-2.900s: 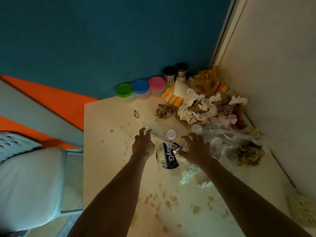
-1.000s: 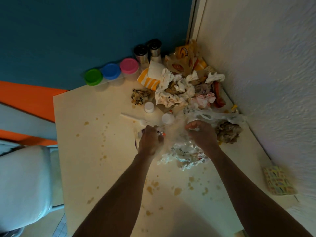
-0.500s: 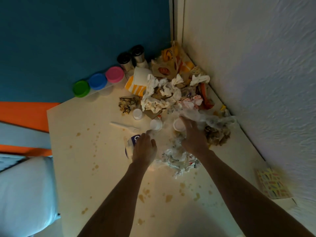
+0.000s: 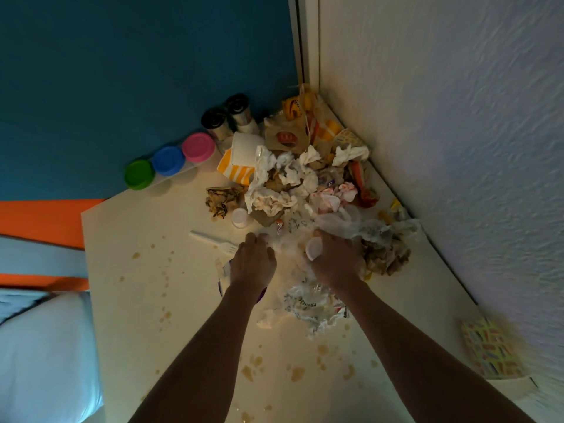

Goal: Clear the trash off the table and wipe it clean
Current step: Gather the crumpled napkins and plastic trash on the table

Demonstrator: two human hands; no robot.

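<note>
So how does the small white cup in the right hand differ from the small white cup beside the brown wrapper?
The cup in the right hand, the held cup, is gripped and tilted, its opening facing the camera; the loose cup stands on the table, touched by no hand. The held cup sits over the plastic bag; the loose cup lies near the crumpled brown wrapper. Both are small, white and round.

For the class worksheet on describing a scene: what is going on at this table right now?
A person is clearing a messy table. The right hand holds a small white cup over a thin plastic bag; the left hand rests at the bag's edge, though its grip is unclear. A pile of crumpled napkins and wrappers still fills the far corner, a white plastic fork lies loose, and brown spill spots remain unwiped.
</note>
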